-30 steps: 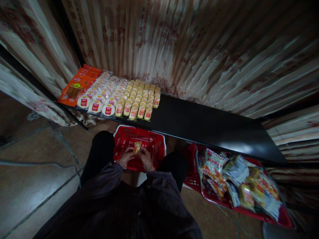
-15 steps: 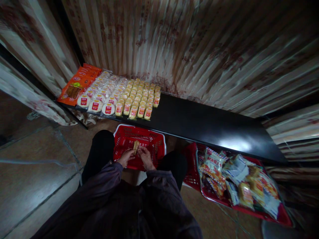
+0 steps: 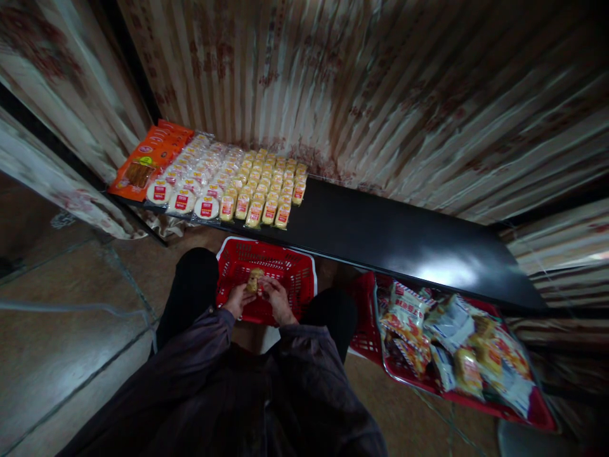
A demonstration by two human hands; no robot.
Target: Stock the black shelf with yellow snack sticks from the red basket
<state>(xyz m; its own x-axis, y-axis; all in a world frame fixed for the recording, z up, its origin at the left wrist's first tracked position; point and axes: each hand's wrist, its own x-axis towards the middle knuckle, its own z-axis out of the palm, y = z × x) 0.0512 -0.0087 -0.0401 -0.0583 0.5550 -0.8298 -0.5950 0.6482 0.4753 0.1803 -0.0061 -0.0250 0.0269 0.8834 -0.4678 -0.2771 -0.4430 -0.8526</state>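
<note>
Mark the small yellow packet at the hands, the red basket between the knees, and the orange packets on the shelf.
Yellow packet (image 3: 254,280), head view: middle of its visible side.
Red basket (image 3: 273,254), head view: far inner wall.
Orange packets (image 3: 137,172), head view: front packet's printed face.

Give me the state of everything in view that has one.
Small yellow packet: held; sealed or open unclear.
Left hand: gripping it.
Right hand: fingers beside it, contact unclear.
Near basket: open-topped, below the hands.
Far-right basket: filled with bagged snacks.
Shelf: loaded at its left part.
Orange packs: overlapping.
White round packs: in rows.
Shelved yellow packs: in rows.
Curtain: hanging in folds.
</note>
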